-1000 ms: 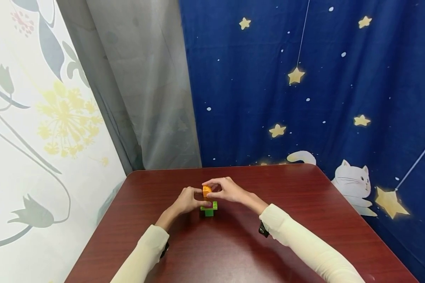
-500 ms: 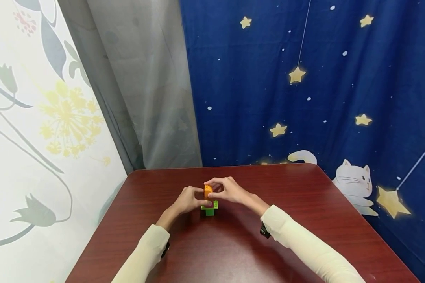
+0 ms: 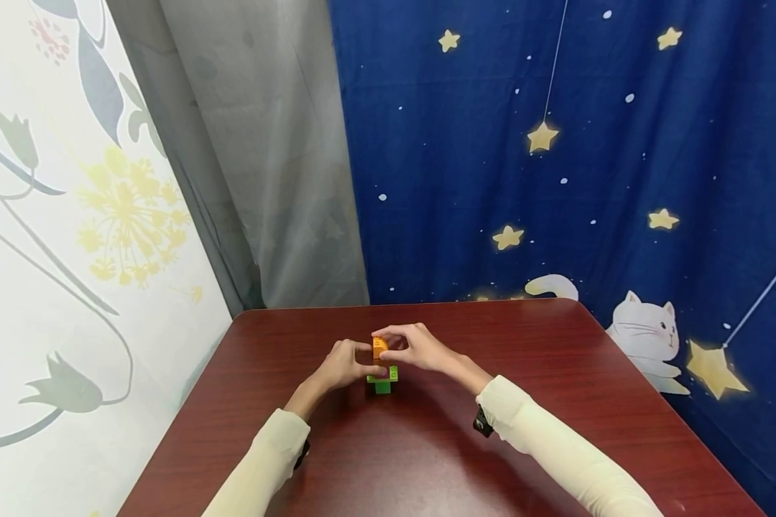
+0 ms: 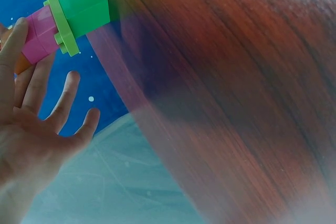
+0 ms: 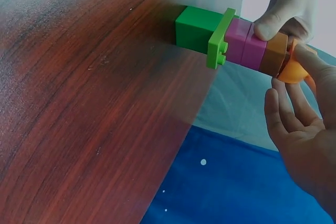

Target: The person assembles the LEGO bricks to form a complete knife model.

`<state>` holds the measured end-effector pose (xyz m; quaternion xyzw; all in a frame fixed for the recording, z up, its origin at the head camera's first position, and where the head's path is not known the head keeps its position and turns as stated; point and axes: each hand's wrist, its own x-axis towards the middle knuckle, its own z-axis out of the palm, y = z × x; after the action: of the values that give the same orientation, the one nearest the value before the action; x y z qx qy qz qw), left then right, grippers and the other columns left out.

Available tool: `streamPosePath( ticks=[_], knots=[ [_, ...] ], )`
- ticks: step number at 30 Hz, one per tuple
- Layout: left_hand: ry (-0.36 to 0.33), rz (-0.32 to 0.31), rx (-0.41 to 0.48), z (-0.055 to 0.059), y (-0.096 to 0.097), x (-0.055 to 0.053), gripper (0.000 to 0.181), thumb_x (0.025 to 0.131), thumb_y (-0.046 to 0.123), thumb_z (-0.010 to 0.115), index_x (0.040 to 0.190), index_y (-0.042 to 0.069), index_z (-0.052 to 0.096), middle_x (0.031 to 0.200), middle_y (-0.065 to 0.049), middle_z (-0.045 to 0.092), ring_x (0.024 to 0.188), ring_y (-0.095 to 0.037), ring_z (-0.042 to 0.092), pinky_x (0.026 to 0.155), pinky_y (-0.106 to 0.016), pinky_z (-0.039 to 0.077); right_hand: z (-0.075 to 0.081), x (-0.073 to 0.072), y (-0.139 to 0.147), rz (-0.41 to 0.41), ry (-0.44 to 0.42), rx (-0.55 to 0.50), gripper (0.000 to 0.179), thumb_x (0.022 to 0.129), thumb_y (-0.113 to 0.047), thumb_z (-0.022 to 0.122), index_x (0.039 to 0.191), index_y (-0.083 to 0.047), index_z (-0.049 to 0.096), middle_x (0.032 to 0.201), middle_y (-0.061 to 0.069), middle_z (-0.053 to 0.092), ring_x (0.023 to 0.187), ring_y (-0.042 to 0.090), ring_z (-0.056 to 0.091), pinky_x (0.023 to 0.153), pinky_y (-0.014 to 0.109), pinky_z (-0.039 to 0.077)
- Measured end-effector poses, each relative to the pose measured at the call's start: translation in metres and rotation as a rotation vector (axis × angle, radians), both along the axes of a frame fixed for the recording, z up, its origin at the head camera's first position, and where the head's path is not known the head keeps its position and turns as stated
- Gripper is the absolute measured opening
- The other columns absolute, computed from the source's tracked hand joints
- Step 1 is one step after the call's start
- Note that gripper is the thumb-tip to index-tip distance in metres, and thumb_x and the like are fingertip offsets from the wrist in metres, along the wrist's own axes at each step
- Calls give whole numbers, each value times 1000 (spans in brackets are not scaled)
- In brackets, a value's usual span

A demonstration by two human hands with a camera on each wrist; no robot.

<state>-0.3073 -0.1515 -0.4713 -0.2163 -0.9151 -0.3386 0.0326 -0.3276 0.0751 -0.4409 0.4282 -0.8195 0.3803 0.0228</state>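
Note:
A small stack of toy building bricks stands on the table: a green brick [image 5: 197, 29] at the bottom, a flat lime-green plate [image 5: 215, 50], two pink bricks [image 5: 247, 43], then a brown brick [image 5: 274, 55]. At the top is a curved orange brick [image 3: 379, 347], its shape partly covered by fingers. My left hand [image 3: 339, 365] pinches the stack around the upper pink brick, thumb on the near side. With thumb and fingers, my right hand [image 3: 420, 348] grips the orange brick from the right. Whether the orange brick is fully seated on the brown one, I cannot tell.
The bricks stand toward the far half of a dark red wooden table [image 3: 491, 459]. Behind its back edge hang a grey curtain [image 3: 284, 179] and a blue star-patterned curtain [image 3: 459, 179]. A pale flowered panel [image 3: 71, 287] borders the left side.
The head view has shifted very slightly. Both hands keep the same hold on the brick stack, with no clear movement.

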Motion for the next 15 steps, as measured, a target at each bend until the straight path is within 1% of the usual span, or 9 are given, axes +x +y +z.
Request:
streamPosePath(
  ticks=[4, 10, 15],
  knots=[
    [1, -9, 18, 0, 0, -1, 43, 82, 40, 90, 114, 14, 80, 108, -4, 78, 104, -34, 69, 90, -45, 55, 3, 1, 0, -13, -13, -7, 39, 93, -11, 80, 131, -9, 70, 107, 5, 76, 93, 18, 74, 83, 28, 59],
    [2, 3, 6, 0, -1, -1, 49, 81, 40, 90, 118, 10, 79, 115, -10, 77, 111, -33, 69, 95, -49, 55, 1, -1, 1, -20, -33, -31, 40, 91, -11, 82, 129, -10, 71, 106, 4, 77, 92, 18, 74, 83, 33, 60],
    [6, -10, 12, 0, -1, -2, 49, 81, 41, 90, 118, 9, 79, 113, -10, 77, 107, -34, 69, 93, -49, 55, -4, -2, 1, -18, -13, -43, 40, 91, -12, 82, 130, -9, 71, 106, 4, 77, 91, 15, 74, 82, 33, 60]
  ],
)
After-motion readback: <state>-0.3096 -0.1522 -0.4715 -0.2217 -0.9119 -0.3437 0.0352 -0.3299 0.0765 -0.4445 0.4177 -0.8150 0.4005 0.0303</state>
